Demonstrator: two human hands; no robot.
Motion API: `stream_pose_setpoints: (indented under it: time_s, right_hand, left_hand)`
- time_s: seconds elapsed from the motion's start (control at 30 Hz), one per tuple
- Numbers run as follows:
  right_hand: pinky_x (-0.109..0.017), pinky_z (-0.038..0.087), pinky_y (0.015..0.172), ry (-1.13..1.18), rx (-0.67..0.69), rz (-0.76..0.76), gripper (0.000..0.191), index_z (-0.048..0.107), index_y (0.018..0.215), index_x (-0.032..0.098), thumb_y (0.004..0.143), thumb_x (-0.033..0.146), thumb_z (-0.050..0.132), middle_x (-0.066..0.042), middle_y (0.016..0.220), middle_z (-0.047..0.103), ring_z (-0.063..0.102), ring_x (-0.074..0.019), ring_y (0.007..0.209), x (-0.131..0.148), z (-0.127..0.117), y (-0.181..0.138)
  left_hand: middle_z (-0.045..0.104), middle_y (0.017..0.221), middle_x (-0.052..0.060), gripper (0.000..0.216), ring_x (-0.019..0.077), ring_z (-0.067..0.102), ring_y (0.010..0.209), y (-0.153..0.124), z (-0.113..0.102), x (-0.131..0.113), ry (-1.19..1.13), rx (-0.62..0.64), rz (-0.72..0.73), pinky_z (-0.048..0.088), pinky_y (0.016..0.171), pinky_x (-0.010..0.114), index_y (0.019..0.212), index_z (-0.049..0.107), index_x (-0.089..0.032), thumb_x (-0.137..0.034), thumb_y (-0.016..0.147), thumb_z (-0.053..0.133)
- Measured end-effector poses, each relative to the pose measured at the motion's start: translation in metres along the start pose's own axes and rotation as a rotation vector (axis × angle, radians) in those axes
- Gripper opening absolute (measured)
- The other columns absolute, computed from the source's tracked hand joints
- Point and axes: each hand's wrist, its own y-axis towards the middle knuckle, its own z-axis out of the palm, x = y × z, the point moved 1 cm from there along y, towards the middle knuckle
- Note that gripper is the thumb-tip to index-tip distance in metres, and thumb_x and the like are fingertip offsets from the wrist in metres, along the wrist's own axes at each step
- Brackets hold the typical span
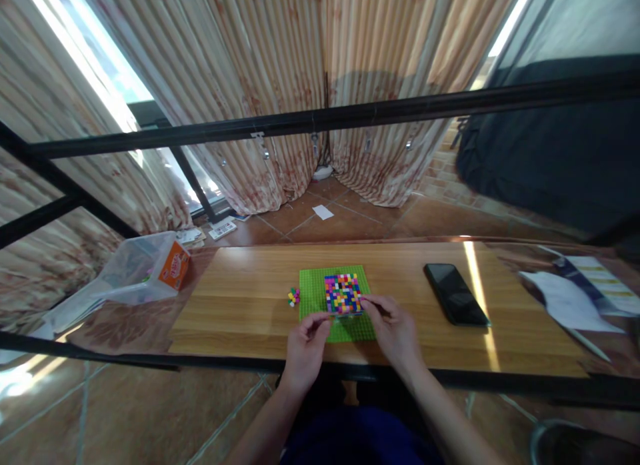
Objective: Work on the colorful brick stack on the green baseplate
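A multicoloured block of small toy building bricks (343, 293) stands on a green studded baseplate (311, 285). Its top is a patchwork of many colours, with a dark spot near the middle. My left hand (307, 348) is closed, thumb and forefinger at the block's near left corner. At the right edge, the thumb and forefinger of my right hand (397, 328) come together against the block. Any single small brick between the fingertips is too small to make out. Left of the baseplate lies a small pile of loose bricks (294, 296).
The wooden table (240, 285) carries a black phone (455, 295) at the right. A clear plastic bin (143, 258) with an orange label stands beyond the table's left end. Papers (575, 298) lie off the right end. A black metal bar (295, 123) crosses beyond the table.
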Motion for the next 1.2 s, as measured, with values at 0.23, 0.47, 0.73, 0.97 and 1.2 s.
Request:
stream_pose_setpoints:
  time_s: [0.23,0.47,0.73,0.97,1.2]
  right_hand:
    - [-0.035,0.048,0.075,0.042,-0.043,0.120,0.025,0.074,0.081,0.020,0.078,0.041,0.063,-0.007,0.087,0.072,0.063,-0.0211,0.079,-0.018,0.009,0.040]
    - [-0.032,0.046,0.067,0.021,-0.036,0.108,0.025,0.075,0.079,0.019,0.074,0.042,0.064,-0.006,0.080,0.071,0.061,-0.0185,0.070,-0.022,0.023,0.053]
    - [-0.032,0.047,0.067,0.170,-0.018,0.203,0.032,0.072,0.076,0.017,0.064,0.046,0.072,-0.006,0.077,0.070,0.059,-0.0176,0.069,-0.038,0.030,0.062]
    - [-0.030,0.048,0.067,0.345,-0.036,0.289,0.044,0.070,0.084,0.016,0.052,0.046,0.080,-0.003,0.077,0.068,0.059,-0.0148,0.068,-0.039,0.033,0.068]
    - [-0.031,0.049,0.069,0.523,0.094,0.463,0.047,0.073,0.087,0.016,0.049,0.041,0.084,-0.003,0.078,0.072,0.062,-0.0147,0.067,-0.039,0.033,0.068]
  left_hand:
    - [0.071,0.089,0.006,0.017,0.0195,0.067,0.085,0.008,-0.036,0.032,0.399,-0.068,0.274,0.053,0.080,0.033,0.092,0.068,-0.018,-0.023,0.082,0.056]
    - [0.070,0.090,0.005,0.017,0.0178,0.066,0.085,0.009,-0.038,0.037,0.538,0.003,0.433,0.053,0.079,0.032,0.095,0.066,-0.019,-0.020,0.087,0.051]
    - [0.069,0.092,0.006,0.017,0.0190,0.065,0.088,0.007,-0.038,0.034,0.519,0.011,0.433,0.052,0.081,0.032,0.096,0.066,-0.021,-0.021,0.088,0.051]
    - [0.069,0.093,0.006,0.017,0.0194,0.066,0.088,0.006,-0.038,0.032,0.528,0.016,0.419,0.052,0.082,0.032,0.095,0.066,-0.021,-0.021,0.088,0.051]
    - [0.069,0.092,0.006,0.017,0.0188,0.065,0.088,0.006,-0.037,0.030,0.526,0.019,0.437,0.052,0.082,0.032,0.095,0.066,-0.020,-0.020,0.088,0.050]
